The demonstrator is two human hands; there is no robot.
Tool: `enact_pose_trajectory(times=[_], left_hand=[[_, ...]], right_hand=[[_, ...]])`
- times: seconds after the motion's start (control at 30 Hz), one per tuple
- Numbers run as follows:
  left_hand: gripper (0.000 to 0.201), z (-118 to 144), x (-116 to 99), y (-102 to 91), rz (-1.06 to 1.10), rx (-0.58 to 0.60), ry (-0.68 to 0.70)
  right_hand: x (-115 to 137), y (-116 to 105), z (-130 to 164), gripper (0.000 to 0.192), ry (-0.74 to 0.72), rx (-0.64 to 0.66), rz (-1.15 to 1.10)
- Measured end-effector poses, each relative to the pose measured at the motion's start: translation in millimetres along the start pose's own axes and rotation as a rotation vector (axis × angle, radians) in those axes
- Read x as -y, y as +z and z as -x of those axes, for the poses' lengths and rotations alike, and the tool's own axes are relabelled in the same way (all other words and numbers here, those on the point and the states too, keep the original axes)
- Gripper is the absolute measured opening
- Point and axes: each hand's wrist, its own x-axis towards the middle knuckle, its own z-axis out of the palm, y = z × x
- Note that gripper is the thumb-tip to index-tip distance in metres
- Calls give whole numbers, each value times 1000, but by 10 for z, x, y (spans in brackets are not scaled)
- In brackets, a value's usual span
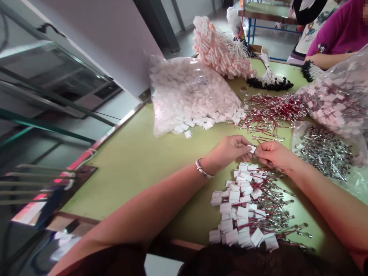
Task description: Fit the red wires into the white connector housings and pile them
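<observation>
My left hand (237, 148) pinches a small white plastic connector housing (252, 148) above the table. Close against it, my right hand (269, 152) has its fingers pressed together at the housing's right side. Whatever sits between those right fingertips is mostly hidden; it may be a thin wire end. Below both hands lies a pile of white housings with red wires (244, 207), their metal ends pointing right. Just beyond my hands, loose red wires with metal terminals (273, 109) are heaped.
A clear bag of white housings (192, 88) spills at the back. Bundled pink-and-white parts (221, 50) and white wires with black ends (269, 78) stand behind. At right are a bag of small metal parts (327, 151) and another filled bag (339, 96). A person in a purple sleeve (336, 32) sits beyond.
</observation>
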Motion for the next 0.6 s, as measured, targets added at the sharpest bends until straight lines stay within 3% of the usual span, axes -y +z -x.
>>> enact_pose_trajectory(times=[0.13,0.2,0.27,0.3,0.37,0.47,0.53,0.6], left_hand=[[19,-15,-60,-142,-325,10,80],[20,-38,-96,-354,-580,-191,212],[18,-51,-123,-637,-804,-540,292],[23,-51,-130,-780,-879,-687,266],[24,-52,-124,-1010,-967,-828,179],[22,-99,-60,-1130,-1138,-763,147],[24,-161,-7,-1078,-1245,-718,159],[26,-222,33,-988,-1321,-705,159]], right_hand=[[49,46,104,24,-164,-90,387],[74,82,199,20,-254,-57,578],[95,88,281,23,-303,67,649],[103,70,302,22,-320,123,637],[112,-19,286,26,-335,43,597],[72,-237,139,26,-300,-306,689],[7,-363,29,21,-264,-410,815],[-56,-416,-37,19,-267,-410,932]])
